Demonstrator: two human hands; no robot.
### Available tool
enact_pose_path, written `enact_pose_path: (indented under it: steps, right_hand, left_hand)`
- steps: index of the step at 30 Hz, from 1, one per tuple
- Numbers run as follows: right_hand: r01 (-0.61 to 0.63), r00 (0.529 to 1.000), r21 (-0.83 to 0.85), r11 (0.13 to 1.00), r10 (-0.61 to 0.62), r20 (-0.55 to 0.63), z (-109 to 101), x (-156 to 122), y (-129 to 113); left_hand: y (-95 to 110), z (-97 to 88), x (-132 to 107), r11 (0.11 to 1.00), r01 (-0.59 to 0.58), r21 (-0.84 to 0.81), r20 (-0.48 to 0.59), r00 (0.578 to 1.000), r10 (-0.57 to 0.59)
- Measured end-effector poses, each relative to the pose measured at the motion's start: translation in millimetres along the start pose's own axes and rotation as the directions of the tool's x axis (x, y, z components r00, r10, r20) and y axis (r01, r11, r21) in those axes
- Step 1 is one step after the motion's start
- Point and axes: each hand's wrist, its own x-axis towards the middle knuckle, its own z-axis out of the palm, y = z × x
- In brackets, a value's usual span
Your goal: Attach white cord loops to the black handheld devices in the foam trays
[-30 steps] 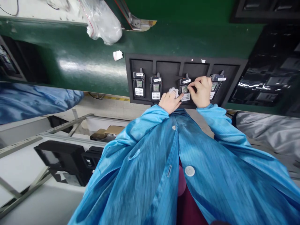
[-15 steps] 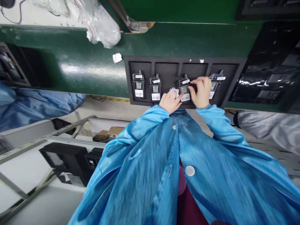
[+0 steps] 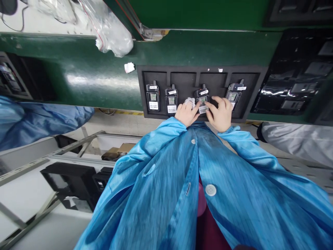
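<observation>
Several black walkie-talkies with small screens and white barcode labels lie in a black foam tray [image 3: 182, 69]. My left hand [image 3: 185, 114] is closed around a white, loopy bundle [image 3: 190, 102], whose material I cannot make out. Its thumb and index finger reach the lower left of the third walkie-talkie [image 3: 202, 92]. On that same walkie-talkie, from the right, my right hand [image 3: 221, 114] bends its fingers at the label below the screen. Just beyond my right knuckles lies the rightmost walkie-talkie [image 3: 235, 91], partly covered. Two others [image 3: 153, 97] [image 3: 171, 99] are left of my hands.
The tray lies along the front edge of a green bench [image 3: 99, 76]. Beside it are a white scrap [image 3: 129, 67] and a clear plastic bag [image 3: 114, 38]. Black packaging [image 3: 288, 80] lies right. Blue [image 3: 47, 121] and grey [image 3: 299, 140] sleeves of other people flank me.
My right hand has moved from the third walkie-talkie's upper right side down and left to its label. My left hand stays by its lower left, still with the white bundle.
</observation>
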Motion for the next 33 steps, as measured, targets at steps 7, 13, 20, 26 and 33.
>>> enact_pose_path:
  steps: [7, 13, 20, 26, 33]
  right_hand:
    - [-0.026, 0.996, -0.057, 0.998, 0.031, 0.089, 2, 6, -2]
    - [-0.018, 0.999, -0.051, 0.999, 0.020, 0.039, 9, -13, 2]
    - [-0.119, 0.989, -0.038, 0.992, 0.122, 0.087, 11, -29, -12]
    - [-0.200, 0.980, -0.002, 0.980, 0.200, 0.008, 21, -37, -18]
    - [-0.152, 0.947, 0.372, 0.916, 0.242, -0.210, -26, -5, -50]
  left_hand:
    - [5, -6.0, 7, 0.999, 0.045, 0.019, 0.002, 0.999, -0.045]
    - [6, -13.7, -1, 0.993, 0.115, 0.002, 0.015, 0.993, -0.115]
    - [5, -10.9, 3, 0.981, 0.195, -0.022, -0.003, 0.981, -0.195]
    - [6, -12.0, 14, 0.967, 0.007, -0.254, -0.082, 0.996, -0.029]
    - [-17, -69.4, -23, 0.347, -0.015, -0.938, -0.045, 0.996, -0.077]
